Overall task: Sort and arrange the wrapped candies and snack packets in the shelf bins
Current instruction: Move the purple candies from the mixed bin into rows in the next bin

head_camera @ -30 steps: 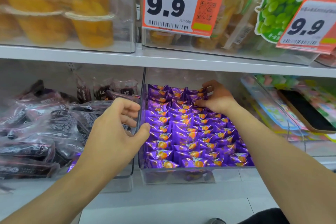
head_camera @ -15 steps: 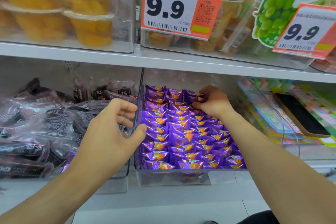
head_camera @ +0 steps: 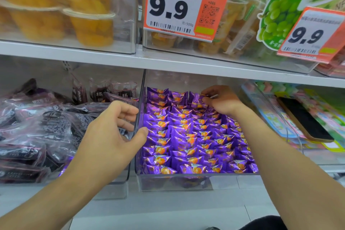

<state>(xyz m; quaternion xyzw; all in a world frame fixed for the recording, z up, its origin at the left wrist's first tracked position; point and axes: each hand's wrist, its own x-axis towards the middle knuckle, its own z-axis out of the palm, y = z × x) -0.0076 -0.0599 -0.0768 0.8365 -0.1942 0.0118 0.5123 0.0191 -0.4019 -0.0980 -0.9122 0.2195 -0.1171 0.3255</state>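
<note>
Glossy purple candies point(head_camera: 188, 136) lay in neat rows in the clear plastic bin point(head_camera: 175, 181), long axes running left to right. The right hand point(head_camera: 220, 101) pinched one at the back; the left hand point(head_camera: 112, 132) gripped the bin's left wall.

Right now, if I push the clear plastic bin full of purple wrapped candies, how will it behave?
The clear plastic bin looks rigid and packed full of purple wrapped candies, so it probably feels heavy and slides rather than tips. The left hand grips its side wall, likely steadying it. The glossy wrappers may slip.
</note>
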